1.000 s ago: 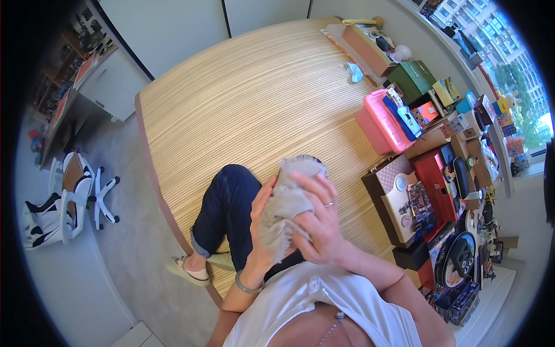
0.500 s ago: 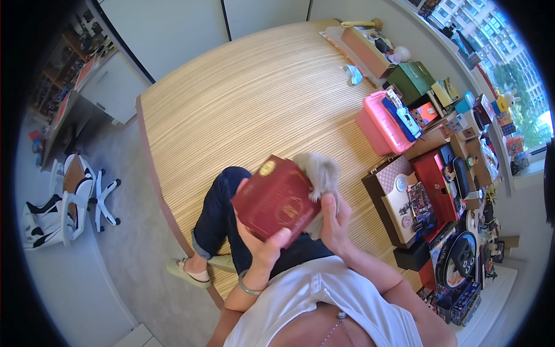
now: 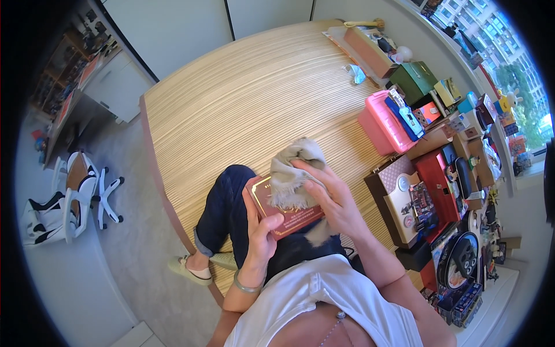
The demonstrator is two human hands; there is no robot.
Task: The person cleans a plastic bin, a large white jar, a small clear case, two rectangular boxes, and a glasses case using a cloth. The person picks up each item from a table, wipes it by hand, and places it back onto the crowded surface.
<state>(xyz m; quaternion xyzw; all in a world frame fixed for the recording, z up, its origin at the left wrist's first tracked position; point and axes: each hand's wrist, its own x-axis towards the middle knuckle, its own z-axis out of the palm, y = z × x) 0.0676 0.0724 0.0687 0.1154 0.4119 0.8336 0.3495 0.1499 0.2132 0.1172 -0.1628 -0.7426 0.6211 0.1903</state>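
Observation:
My left hand (image 3: 261, 236) grips a dark red box (image 3: 291, 222) with gold trim by its left edge, thumb across its face. The box is tilted above my lap. A grey-beige cloth (image 3: 299, 159) with a frayed edge lies bunched over the upper part of the box. Pressing it there is my right hand (image 3: 335, 199), fingers closed on the cloth. A loose end of the cloth hangs below that hand. The cloth hides much of the box's face.
I sit on a slatted mat (image 3: 231, 92) on a bed. Along the right stand a pink bin (image 3: 378, 124), a green box (image 3: 413, 81) and an open brown case (image 3: 384, 202). A white chair (image 3: 75, 194) stands on the floor at left.
The cloth has moved from the box's right edge up onto its face, with my right hand on top. The box has turned and shows a different face, with a gold border.

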